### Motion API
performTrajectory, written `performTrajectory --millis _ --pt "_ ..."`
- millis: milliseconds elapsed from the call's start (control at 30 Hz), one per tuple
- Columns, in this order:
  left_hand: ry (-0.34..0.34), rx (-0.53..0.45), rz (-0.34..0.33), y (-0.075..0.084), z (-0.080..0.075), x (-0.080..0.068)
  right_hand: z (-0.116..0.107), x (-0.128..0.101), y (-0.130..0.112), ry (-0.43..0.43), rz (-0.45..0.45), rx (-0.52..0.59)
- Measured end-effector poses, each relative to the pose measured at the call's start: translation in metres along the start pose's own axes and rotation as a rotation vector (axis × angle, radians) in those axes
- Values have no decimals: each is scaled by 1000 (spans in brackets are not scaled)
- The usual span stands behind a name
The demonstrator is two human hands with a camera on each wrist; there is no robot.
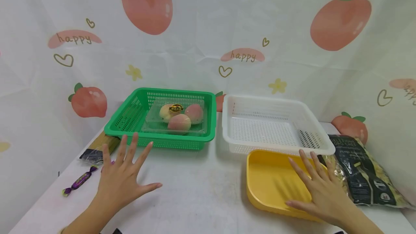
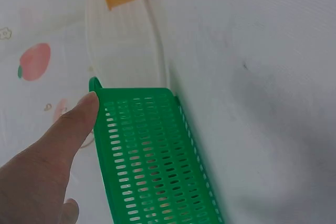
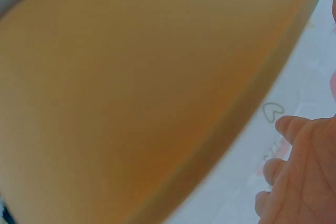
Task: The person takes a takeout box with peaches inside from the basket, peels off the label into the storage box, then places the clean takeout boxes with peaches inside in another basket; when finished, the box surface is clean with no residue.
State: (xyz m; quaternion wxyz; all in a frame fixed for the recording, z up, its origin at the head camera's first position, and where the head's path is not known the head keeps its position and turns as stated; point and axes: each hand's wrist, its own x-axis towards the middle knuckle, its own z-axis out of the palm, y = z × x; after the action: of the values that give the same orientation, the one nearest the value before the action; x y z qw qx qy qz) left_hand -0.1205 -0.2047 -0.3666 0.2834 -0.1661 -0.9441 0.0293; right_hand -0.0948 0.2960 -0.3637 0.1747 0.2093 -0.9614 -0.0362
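My left hand (image 1: 118,181) is held over the table with its fingers spread, holding nothing. Ahead of it stands a green slotted basket (image 1: 112,133), in which a clear plastic box (image 1: 152,118) with three peaches lies. In the left wrist view the thumb (image 2: 79,116) overlaps the green basket's edge; contact cannot be told. My right hand (image 1: 325,190), fingers also spread and nothing held, is over the right part of a yellow basin (image 1: 263,176). Close up, the basin's wall (image 3: 131,87) fills much of the right wrist view.
A white slotted basket (image 1: 276,149) stands behind the basin. To the right lies a black printed bag (image 1: 357,176) with a fork picture. On the left are a purple wrapped candy (image 1: 80,180) and a brown-and-black packet (image 1: 99,149), with a printed cloth (image 1: 201,17) hanging behind.
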Motion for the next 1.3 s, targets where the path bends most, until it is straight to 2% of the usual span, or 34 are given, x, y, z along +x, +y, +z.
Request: performTrajectory --millis 167,400,567,800,1000,1300 --pt "0 10 13 0 -1 6 -2 9 -1 51 -58 19" --pt "-36 30 13 2 -4 13 -9 24 -6 30 -79 32" --pt "-51 36 17 4 -5 17 -10 36 -15 27 -127 35" --pt "-35 14 30 7 -5 23 -15 53 -26 26 -171 45" --pt "-35 3 43 9 -6 29 -17 67 -34 -16 -184 57" --pt "24 -17 74 12 -3 35 -17 92 -46 -87 -174 141"
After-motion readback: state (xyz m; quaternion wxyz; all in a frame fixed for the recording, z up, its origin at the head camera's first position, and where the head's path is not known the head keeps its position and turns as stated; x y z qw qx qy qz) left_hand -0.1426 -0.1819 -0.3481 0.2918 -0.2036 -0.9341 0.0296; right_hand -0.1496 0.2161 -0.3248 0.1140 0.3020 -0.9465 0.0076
